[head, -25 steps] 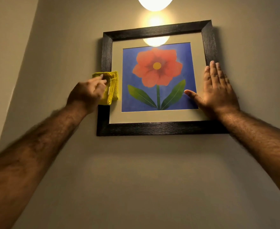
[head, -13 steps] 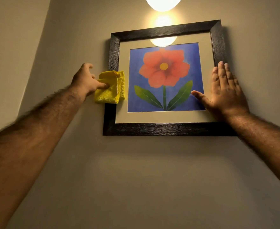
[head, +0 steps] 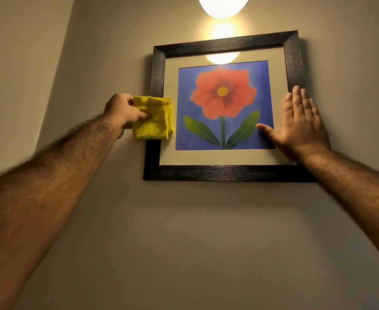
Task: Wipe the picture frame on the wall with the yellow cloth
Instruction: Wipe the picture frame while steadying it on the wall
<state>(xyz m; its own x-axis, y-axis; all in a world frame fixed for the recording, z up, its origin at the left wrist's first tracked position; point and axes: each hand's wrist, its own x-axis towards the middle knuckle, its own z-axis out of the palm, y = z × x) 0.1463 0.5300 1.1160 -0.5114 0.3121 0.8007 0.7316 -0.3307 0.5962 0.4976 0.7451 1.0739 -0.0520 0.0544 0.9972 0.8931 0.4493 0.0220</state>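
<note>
While the frame (head: 226, 173) hangs stiff, glazed and probably easy to tilt, the soft folded cloth (head: 152, 118) covers its left rail, pinched by the left hand (head: 122, 111), and the right hand (head: 300, 128) lies flat, grasping nothing, steadying its right side.

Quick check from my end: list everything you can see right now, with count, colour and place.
picture frame: one, dark wood, hanging on the wall
flower print: one, red flower on blue, inside the frame
yellow cloth: one, folded, against the frame's left side
lamp: one, glowing white, above the frame
wall: beige, behind everything
left hand: one, grip closed on the cloth
right hand: one, flat and open on the frame's right side
</note>
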